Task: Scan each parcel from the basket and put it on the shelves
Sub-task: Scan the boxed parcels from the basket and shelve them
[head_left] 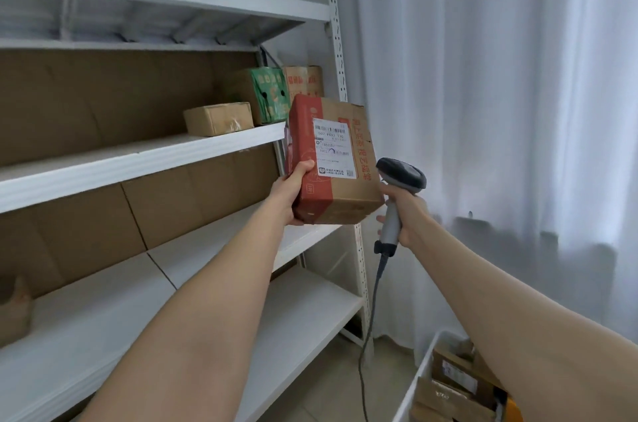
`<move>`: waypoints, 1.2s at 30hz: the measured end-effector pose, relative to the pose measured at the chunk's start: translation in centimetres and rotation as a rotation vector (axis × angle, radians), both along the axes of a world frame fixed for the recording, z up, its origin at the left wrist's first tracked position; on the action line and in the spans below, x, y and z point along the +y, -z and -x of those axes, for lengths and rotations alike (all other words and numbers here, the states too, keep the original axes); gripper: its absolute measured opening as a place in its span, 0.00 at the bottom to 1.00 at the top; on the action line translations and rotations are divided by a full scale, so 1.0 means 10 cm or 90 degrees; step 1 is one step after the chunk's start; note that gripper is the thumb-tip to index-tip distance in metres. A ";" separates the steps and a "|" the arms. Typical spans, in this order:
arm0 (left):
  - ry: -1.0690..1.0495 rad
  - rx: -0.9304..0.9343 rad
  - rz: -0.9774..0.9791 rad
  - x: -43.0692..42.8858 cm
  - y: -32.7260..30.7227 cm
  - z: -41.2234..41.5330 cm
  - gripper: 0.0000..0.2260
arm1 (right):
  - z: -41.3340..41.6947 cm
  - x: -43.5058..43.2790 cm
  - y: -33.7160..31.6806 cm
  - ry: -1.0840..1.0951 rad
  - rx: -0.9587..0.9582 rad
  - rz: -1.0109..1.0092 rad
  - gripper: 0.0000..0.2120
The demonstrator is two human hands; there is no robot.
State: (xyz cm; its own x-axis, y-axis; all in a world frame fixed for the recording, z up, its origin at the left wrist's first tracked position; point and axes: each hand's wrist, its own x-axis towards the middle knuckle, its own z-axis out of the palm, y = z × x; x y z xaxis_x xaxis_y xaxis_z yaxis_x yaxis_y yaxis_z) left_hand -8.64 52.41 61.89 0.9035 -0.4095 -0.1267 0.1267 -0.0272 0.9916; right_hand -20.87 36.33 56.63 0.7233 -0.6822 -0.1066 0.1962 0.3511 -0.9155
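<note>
My left hand (293, 190) grips a brown and red cardboard parcel (348, 193) by its left lower corner, holding it up in front of the right end of the shelves (138, 159). A white shipping label with a barcode (333, 148) faces me. Just right of the parcel, my right hand (405, 214) holds a grey barcode scanner (400, 176) by its handle, its dark head level with the parcel's lower right side. The scanner's cable hangs down to the floor. The white basket (421, 376) at the bottom right holds several more cardboard parcels.
On the middle shelf sit a small brown box (219, 117), a green printed box (269, 95) and a brown box with red print (305, 81). A white upright post (340, 52) bounds the shelves. White curtains (500, 93) hang at the right. A cardboard piece (13, 311) lies at far left.
</note>
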 end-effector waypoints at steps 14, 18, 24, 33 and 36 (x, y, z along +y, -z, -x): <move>-0.161 -0.060 -0.078 1.35 -1.28 -0.19 0.50 | -0.90 1.10 -1.08 -0.197 -0.220 -0.028 0.10; -0.152 -0.065 -0.111 1.80 -1.50 -0.37 0.46 | -1.25 1.43 -1.29 -0.231 -0.235 -0.012 0.12; -0.208 -0.051 -0.098 2.21 -1.70 -0.76 0.41 | -1.79 1.90 -1.53 -0.273 -0.245 0.015 0.16; -0.259 -0.013 -0.108 2.48 -1.78 -1.57 0.38 | -2.52 2.25 -1.75 -0.286 -0.212 0.111 0.11; -0.235 -0.013 -0.133 2.52 -1.78 -1.78 0.40 | -2.68 2.34 -1.79 -0.286 -0.196 0.106 0.14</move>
State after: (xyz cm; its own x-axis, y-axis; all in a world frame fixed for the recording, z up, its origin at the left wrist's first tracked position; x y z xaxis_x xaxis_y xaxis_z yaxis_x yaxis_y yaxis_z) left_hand 9.16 77.64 79.71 0.9879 -0.0260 -0.1527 0.1454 -0.1846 0.9720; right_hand 5.98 59.68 74.49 0.9269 -0.2899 0.2384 0.3280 0.3169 -0.8899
